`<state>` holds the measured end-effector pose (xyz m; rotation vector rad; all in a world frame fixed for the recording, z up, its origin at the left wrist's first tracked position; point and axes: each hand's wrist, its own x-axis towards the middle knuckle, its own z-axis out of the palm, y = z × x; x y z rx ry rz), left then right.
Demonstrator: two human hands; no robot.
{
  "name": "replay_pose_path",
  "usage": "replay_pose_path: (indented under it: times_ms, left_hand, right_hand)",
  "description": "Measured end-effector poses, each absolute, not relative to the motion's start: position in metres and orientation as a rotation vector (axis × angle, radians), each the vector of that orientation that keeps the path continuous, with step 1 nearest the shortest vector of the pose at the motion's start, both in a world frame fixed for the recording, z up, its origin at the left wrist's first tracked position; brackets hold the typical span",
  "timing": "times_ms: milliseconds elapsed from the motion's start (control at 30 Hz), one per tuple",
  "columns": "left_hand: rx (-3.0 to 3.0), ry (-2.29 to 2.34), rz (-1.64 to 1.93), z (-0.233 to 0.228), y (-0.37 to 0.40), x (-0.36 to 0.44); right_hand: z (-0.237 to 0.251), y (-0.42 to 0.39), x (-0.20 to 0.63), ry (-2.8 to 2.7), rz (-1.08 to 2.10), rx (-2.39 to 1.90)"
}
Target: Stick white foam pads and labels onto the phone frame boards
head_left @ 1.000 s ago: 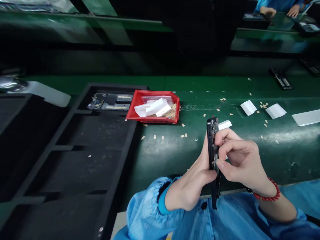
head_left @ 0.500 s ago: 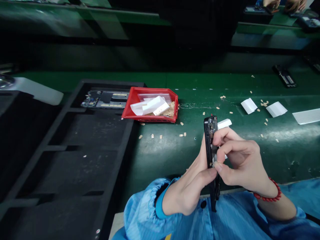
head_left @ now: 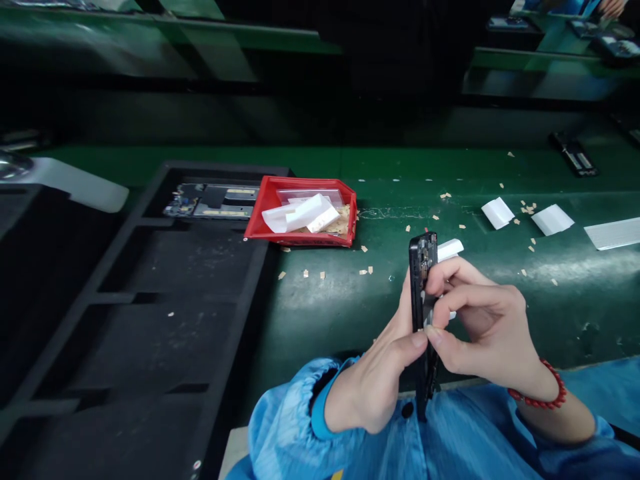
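A black phone frame [head_left: 421, 267] stands on edge, upright, in front of my chest. My left hand [head_left: 380, 373] grips it from the left, thumb pressed against its side. My right hand [head_left: 483, 323] holds it from the right, with thumb and forefinger pinching a tiny pale piece at the frame's edge. A white slip [head_left: 449, 249] shows just behind the frame, partly hidden by my fingers. Both sleeves are light blue; a red bead bracelet [head_left: 543, 400] circles my right wrist.
A red bin [head_left: 265, 210] with white slips and tan scraps sits on the green bench [head_left: 350, 300]. A black compartment tray [head_left: 150, 293] at left holds another phone frame [head_left: 213, 200]. White folded papers [head_left: 550, 219] and tan scraps lie at right. A co-worker's hands show far top right.
My hands and the phone frame stay almost where they were; my right thumb and forefinger have closed tighter against the frame's edge. The view has shifted slightly.
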<state>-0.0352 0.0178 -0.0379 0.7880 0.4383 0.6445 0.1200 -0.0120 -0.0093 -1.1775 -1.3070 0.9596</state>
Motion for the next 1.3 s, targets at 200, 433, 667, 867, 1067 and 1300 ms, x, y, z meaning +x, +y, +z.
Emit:
replay_pose_path:
  times_ms: [200, 433, 667, 867, 1067, 1300]
  left_hand:
    - [0.868, 0.516, 0.752, -0.038, 0.013, -0.029]
    - [0.867, 0.49, 0.755, -0.047, 0.011, -0.036]
    - [0.853, 0.546, 0.764, -0.061, 0.005, -0.041]
    - [0.99, 0.545, 0.816, -0.064, 0.0, -0.042]
    - [1.2, 0.419, 0.843, -0.063, 0.007, -0.041]
    - [1.199, 0.394, 0.862, -0.055, 0.009, -0.041]
  right_hand:
    - [-0.012, -0.016, 0.12, -1.388, 0.668, -1.286]
    - [-0.01, -0.041, 0.11, -1.427, 0.548, -1.221]
    - [-0.008, -0.034, 0.099, -1.4, 0.529, -1.225]
    - [-0.014, -0.03, 0.098, -1.367, 0.627, -1.206]
    - [-0.017, -0.032, 0.099, -1.322, 0.772, -1.186]
    - [-0.011, -0.03, 0.105, -1.294, 0.952, -1.129]
